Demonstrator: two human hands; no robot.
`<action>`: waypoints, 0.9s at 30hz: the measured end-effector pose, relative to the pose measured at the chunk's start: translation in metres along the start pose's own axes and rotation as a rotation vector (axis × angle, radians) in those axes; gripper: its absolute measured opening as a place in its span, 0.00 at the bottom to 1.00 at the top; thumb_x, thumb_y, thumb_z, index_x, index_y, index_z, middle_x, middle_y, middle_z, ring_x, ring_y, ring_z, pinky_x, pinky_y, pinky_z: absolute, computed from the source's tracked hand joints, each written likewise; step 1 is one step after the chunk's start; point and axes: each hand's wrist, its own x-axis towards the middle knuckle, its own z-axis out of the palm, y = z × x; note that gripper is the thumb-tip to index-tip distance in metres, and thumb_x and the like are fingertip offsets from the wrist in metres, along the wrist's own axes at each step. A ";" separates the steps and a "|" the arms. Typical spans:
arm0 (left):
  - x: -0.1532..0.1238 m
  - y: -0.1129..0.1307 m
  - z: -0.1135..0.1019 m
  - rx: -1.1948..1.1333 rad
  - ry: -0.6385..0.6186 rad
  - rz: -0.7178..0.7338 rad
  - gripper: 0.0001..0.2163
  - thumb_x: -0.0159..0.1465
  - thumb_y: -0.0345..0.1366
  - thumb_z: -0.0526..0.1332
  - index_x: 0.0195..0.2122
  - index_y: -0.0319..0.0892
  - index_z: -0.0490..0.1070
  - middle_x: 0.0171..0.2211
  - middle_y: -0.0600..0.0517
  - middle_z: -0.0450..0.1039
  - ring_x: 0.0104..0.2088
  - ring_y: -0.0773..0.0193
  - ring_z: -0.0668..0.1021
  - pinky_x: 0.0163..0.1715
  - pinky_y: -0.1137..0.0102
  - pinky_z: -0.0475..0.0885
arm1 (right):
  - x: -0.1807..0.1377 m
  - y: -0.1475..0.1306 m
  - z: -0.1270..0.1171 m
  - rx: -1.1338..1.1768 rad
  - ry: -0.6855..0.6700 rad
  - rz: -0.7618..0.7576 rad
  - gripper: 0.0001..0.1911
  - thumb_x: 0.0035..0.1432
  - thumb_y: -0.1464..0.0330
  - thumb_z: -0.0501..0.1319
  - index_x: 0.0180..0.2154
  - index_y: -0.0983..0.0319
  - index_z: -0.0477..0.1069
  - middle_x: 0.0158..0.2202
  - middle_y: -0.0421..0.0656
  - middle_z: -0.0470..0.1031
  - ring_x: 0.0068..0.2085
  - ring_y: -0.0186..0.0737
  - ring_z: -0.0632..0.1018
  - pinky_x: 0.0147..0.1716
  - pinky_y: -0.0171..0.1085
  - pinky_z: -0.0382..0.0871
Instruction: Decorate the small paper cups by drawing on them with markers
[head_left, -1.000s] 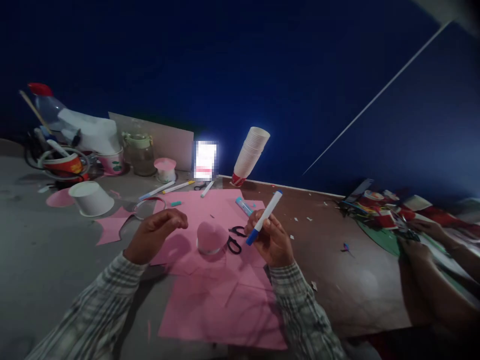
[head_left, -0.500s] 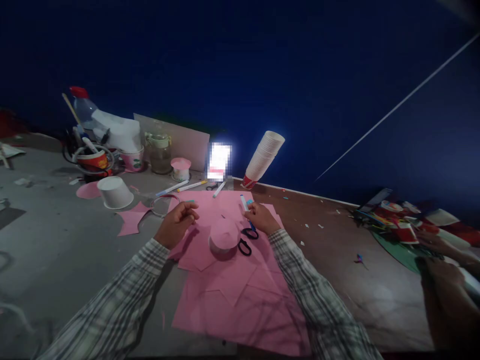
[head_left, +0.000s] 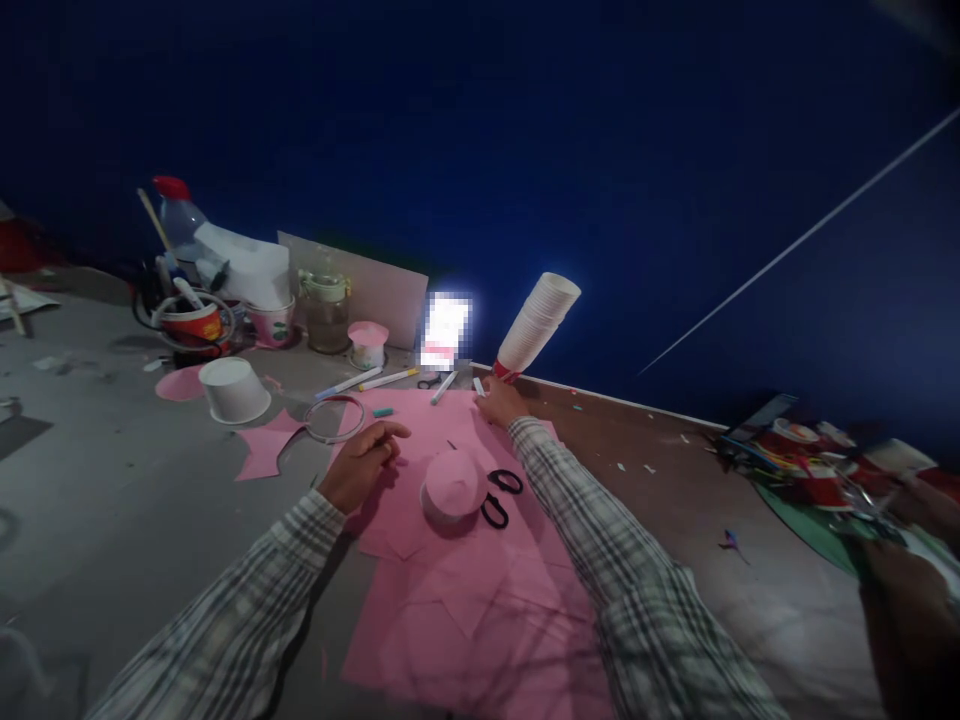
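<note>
My right hand [head_left: 501,402] has its fingers closed around a marker [head_left: 479,387]. Only the marker's pale end shows beyond the fingertips, close to the red base of a tall, leaning stack of white paper cups [head_left: 541,318]. My left hand [head_left: 367,462] hovers at the left edge of the pink paper [head_left: 420,425], index finger stretched out and nothing held. Between my forearms a small cup topped with a pink paper disc [head_left: 454,482] stands on the paper. Black-handled scissors [head_left: 495,508] lie against its right side, their blades hidden. A teal marker cap [head_left: 382,411] lies near my left hand.
Loose markers [head_left: 388,379] lie behind the paper, near a lit, blurred screen [head_left: 446,330]. To the left are a white tub [head_left: 235,390], a tape ring [head_left: 309,420] and a glass jar [head_left: 326,315]. Another person's hand [head_left: 911,580] is at far right beside a green mat [head_left: 806,525].
My right hand has moved forward with the marker, from beside the scissors to the base of the cup stack. My left index finger has straightened. The view has shifted slightly.
</note>
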 end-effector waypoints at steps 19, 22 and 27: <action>-0.002 0.001 0.003 0.142 0.093 0.007 0.13 0.58 0.46 0.61 0.37 0.43 0.74 0.15 0.62 0.58 0.16 0.69 0.63 0.17 0.72 0.57 | 0.017 -0.043 0.002 -0.063 0.036 -0.580 0.08 0.66 0.73 0.59 0.42 0.62 0.78 0.55 0.53 0.73 0.46 0.46 0.78 0.48 0.42 0.69; -0.002 0.000 0.003 0.109 0.144 0.067 0.13 0.61 0.45 0.60 0.39 0.42 0.74 0.16 0.61 0.61 0.18 0.67 0.67 0.21 0.71 0.64 | 0.005 -0.037 -0.018 0.089 0.185 -0.522 0.11 0.71 0.69 0.53 0.46 0.62 0.74 0.51 0.52 0.73 0.45 0.44 0.77 0.45 0.41 0.70; -0.006 0.004 0.002 0.022 0.123 0.200 0.09 0.59 0.39 0.62 0.39 0.43 0.75 0.32 0.52 0.74 0.34 0.62 0.78 0.39 0.65 0.76 | -0.049 -0.022 -0.055 1.194 0.258 -0.375 0.15 0.63 0.54 0.63 0.37 0.59 0.70 0.27 0.36 0.70 0.24 0.32 0.70 0.25 0.33 0.66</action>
